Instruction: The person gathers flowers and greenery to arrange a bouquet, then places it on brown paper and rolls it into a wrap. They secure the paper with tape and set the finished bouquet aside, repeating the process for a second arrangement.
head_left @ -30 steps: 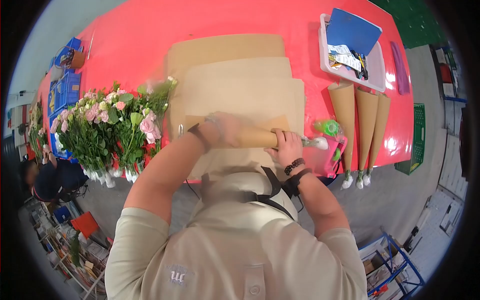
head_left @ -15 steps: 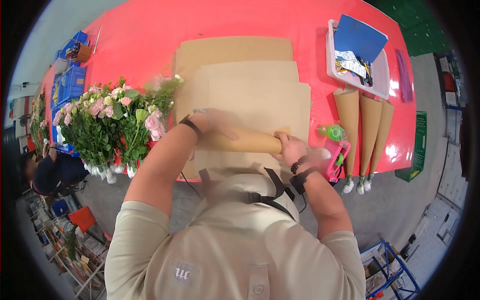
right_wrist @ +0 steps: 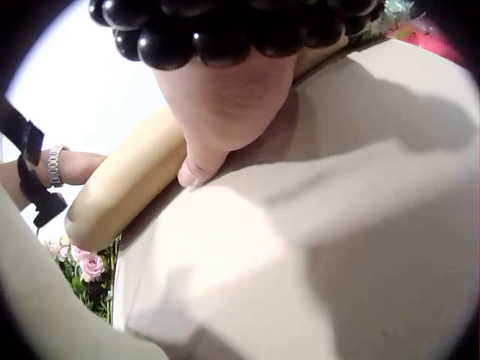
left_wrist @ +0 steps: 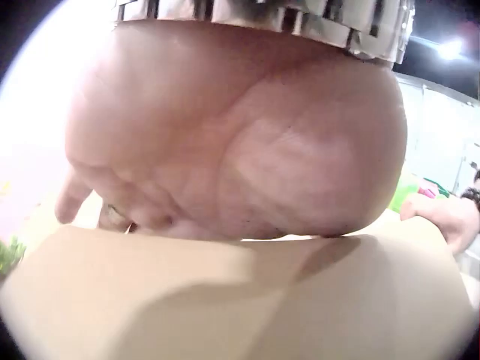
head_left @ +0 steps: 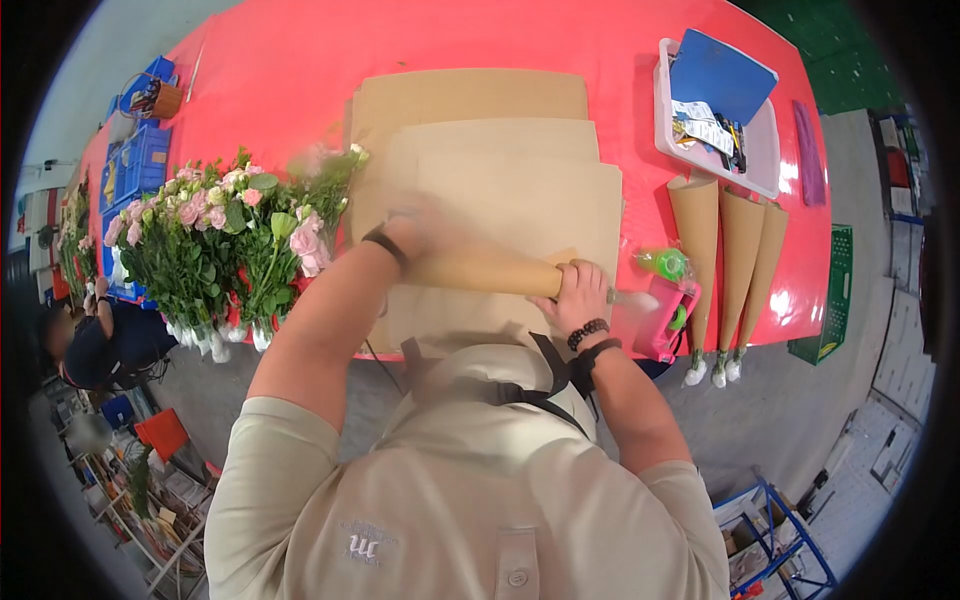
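A brown kraft paper cone [head_left: 490, 278] lies rolled across the stacked sheets, in front of the person's body. My right hand [head_left: 580, 293] grips its narrow right end, the thumb along the near side of the roll [right_wrist: 124, 184] in the right wrist view. Past that hand a blurred white-wrapped stem end [head_left: 642, 299] sticks out. My left hand [head_left: 425, 228], blurred by motion, is at the wide left end. In the left wrist view its palm [left_wrist: 232, 142] lies over the paper [left_wrist: 225, 300], fingers stretched away and partly hidden.
Flat kraft sheets [head_left: 480, 95] lie under the work. Pink flower bunches [head_left: 215, 225] stand to the left. On the right are a pink tape dispenser [head_left: 680, 325], green tape [head_left: 665, 263], several finished paper cones [head_left: 740, 255] and a white tray [head_left: 662, 110]. Another person [head_left: 110, 345] is at far left.
The paper has been rolled into a tighter tube. My left hand has swept over it and back slightly away from the body; the right hand has stayed at the narrow end, shifting its grip.
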